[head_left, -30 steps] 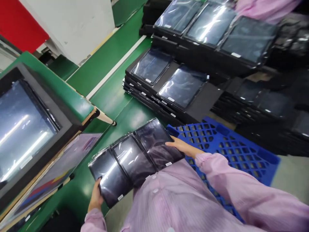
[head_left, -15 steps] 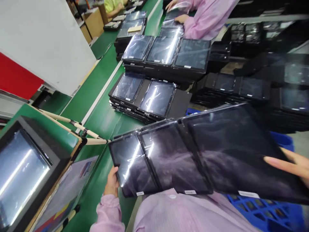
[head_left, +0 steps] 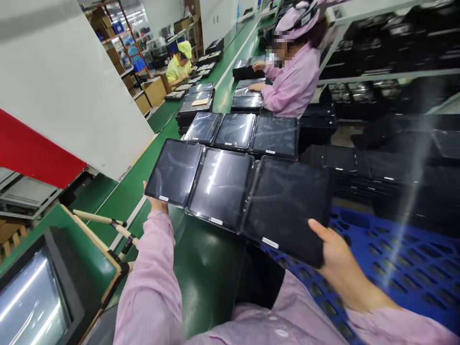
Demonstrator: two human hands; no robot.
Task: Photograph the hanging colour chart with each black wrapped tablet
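I hold a long black tray carrying three dark wrapped tablet screens side by side, lifted above the green belt. My left hand grips the tray's left end from underneath, mostly hidden by it. My right hand is closed on the tray's near right corner, thumb on top. Both arms wear pink sleeves.
More black trays of screens are stacked on the green conveyor ahead. A blue plastic pallet lies at the right. A monitor stands at the lower left. A person in pink and one in yellow work farther along.
The tray has been raised and carried forward, away from my body, and my view has tilted up to show the line and the people at it.
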